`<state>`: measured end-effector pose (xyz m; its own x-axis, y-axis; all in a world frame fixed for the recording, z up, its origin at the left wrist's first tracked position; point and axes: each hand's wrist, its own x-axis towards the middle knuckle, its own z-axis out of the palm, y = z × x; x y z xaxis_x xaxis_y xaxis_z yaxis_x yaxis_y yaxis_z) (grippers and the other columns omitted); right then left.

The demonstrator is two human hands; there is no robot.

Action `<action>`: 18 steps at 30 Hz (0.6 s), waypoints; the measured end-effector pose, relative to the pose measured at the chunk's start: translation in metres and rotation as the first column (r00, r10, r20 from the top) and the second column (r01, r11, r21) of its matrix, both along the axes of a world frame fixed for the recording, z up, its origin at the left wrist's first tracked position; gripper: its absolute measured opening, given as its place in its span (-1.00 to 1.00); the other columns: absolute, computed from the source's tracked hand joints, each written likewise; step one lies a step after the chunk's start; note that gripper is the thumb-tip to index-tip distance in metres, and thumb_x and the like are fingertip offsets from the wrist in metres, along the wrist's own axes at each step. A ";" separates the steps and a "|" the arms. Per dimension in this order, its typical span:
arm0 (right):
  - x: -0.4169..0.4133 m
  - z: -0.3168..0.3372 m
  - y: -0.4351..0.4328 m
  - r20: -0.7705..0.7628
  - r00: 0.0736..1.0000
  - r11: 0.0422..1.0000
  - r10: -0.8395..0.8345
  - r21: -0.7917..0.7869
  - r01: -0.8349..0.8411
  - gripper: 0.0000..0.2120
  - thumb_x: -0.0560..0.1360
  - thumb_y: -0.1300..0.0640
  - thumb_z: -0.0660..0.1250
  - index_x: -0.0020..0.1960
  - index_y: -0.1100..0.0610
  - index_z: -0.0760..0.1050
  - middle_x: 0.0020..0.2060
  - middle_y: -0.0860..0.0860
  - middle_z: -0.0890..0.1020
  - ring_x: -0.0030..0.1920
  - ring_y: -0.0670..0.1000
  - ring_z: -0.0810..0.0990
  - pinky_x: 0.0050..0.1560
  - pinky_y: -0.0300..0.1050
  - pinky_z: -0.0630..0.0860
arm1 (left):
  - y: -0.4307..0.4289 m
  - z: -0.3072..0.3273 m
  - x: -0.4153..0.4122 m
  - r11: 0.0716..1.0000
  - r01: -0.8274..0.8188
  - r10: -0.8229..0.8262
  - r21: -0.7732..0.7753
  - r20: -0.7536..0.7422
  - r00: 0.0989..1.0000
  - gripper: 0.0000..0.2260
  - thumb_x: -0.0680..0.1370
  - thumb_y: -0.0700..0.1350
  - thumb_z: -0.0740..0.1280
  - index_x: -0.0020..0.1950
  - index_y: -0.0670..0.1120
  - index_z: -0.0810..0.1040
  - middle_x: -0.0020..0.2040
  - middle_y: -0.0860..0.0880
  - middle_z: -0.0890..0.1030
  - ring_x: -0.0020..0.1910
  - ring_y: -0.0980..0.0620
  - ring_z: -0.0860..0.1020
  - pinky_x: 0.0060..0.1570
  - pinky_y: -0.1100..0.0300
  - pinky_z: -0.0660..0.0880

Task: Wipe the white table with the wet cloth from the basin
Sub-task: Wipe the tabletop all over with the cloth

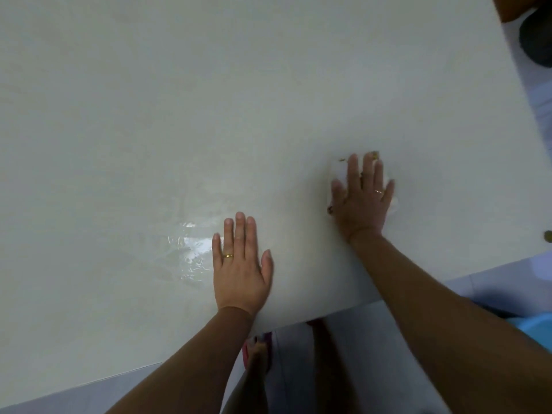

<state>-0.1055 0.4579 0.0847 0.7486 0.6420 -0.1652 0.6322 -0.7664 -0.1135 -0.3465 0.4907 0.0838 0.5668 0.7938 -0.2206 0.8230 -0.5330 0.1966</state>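
Pressing wet cloth (339,171) to tabletop (209,100) near its right edge with straight fingers (353,174), the right hand (363,201) needs even, overlapping strokes while left hand (240,264) braces flat, empty.

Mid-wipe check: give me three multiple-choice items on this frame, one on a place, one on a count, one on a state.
1. Where is the cloth? A under the right hand; B in a basin; C on the floor.
2. How many hands wear a ring? A none; B one; C two.
3. How does the left hand lie? A flat on the table; B in a fist; C gripping the cloth.
Answers: 1 A, white edges show round its fingers. 2 C, each shows a gold band. 3 A, fingers straight on the surface.
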 end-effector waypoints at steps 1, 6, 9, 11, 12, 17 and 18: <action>-0.009 -0.001 0.012 0.016 0.990 0.990 -0.138 0.004 0.138 -0.43 0.60 -0.11 0.03 0.55 0.02 0.00 0.55 0.09 0.03 0.54 0.12 -0.03 0.47 0.26 -0.10 | 0.000 0.000 0.000 1.000 -0.006 0.006 -0.002 0.002 1.000 -0.42 0.59 0.08 -0.03 0.57 -0.13 -0.01 0.57 -0.12 -0.01 0.56 -0.09 -0.08 0.51 -0.07 -0.12; -0.082 -0.003 0.034 0.051 0.914 0.916 0.401 -0.013 -0.401 -0.42 0.57 -0.13 0.01 0.54 0.03 0.05 0.54 0.09 0.11 0.53 0.16 0.05 0.44 0.32 -0.04 | 0.001 0.003 0.002 1.000 -0.015 0.014 -0.016 -0.054 0.998 -0.42 0.59 0.10 -0.07 0.56 -0.14 0.03 0.57 -0.15 0.05 0.55 -0.14 -0.02 0.49 -0.10 -0.07; -0.042 -0.002 0.029 0.026 0.719 0.719 0.694 0.007 -0.695 -0.43 0.57 -0.15 0.04 0.53 0.00 0.10 0.53 0.06 0.14 0.53 0.11 0.08 0.47 0.26 0.03 | 0.002 0.006 0.002 0.999 -0.015 0.014 -0.031 -0.042 0.999 -0.42 0.59 0.09 -0.04 0.55 -0.15 0.07 0.56 -0.16 0.09 0.55 -0.14 0.03 0.48 -0.10 -0.04; -0.002 -0.001 0.034 0.059 0.704 0.705 0.708 0.007 -0.709 -0.44 0.55 -0.14 0.05 0.51 0.01 0.18 0.51 0.07 0.20 0.51 0.11 0.15 0.46 0.24 0.10 | 0.003 0.008 0.001 0.999 -0.007 0.006 -0.035 -0.016 1.000 -0.43 0.58 0.08 0.00 0.55 -0.16 0.09 0.56 -0.16 0.10 0.55 -0.13 0.03 0.49 -0.09 -0.03; 0.018 0.001 0.040 0.058 0.762 0.763 0.645 0.000 -0.646 -0.44 0.55 -0.13 0.04 0.50 0.02 0.19 0.51 0.08 0.21 0.50 0.13 0.17 0.45 0.24 0.11 | 0.005 0.010 0.001 0.999 0.000 0.000 -0.035 -0.001 1.000 -0.43 0.58 0.07 0.01 0.55 -0.16 0.10 0.56 -0.16 0.11 0.55 -0.12 0.03 0.49 -0.08 -0.03; 0.013 -0.001 0.082 0.011 0.999 0.999 0.038 0.032 -0.039 -0.44 0.59 -0.08 0.03 0.54 0.04 0.02 0.54 0.10 0.07 0.54 0.14 0.01 0.47 0.21 -0.09 | 0.052 0.016 0.045 0.998 -0.064 0.063 0.002 0.115 0.991 -0.45 0.59 0.04 0.03 0.55 -0.16 0.13 0.56 -0.12 0.09 0.55 -0.07 0.01 0.51 0.01 -0.12; -0.003 -0.001 0.088 0.007 0.999 0.999 0.031 0.028 -0.032 -0.43 0.59 -0.08 0.02 0.55 0.06 0.00 0.54 0.11 0.05 0.53 0.16 0.01 0.47 0.23 -0.11 | 0.068 0.016 0.061 0.995 -0.094 0.091 0.015 0.133 0.987 -0.45 0.60 0.03 0.01 0.55 -0.15 0.10 0.56 -0.12 0.06 0.55 -0.07 -0.01 0.51 0.01 -0.14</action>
<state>-0.1083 0.5462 0.0835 0.7290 0.6696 -0.1420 0.6567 -0.7427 -0.1307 -0.2860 0.5590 0.0999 0.5135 0.8479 -0.1317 0.8367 -0.4608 0.2960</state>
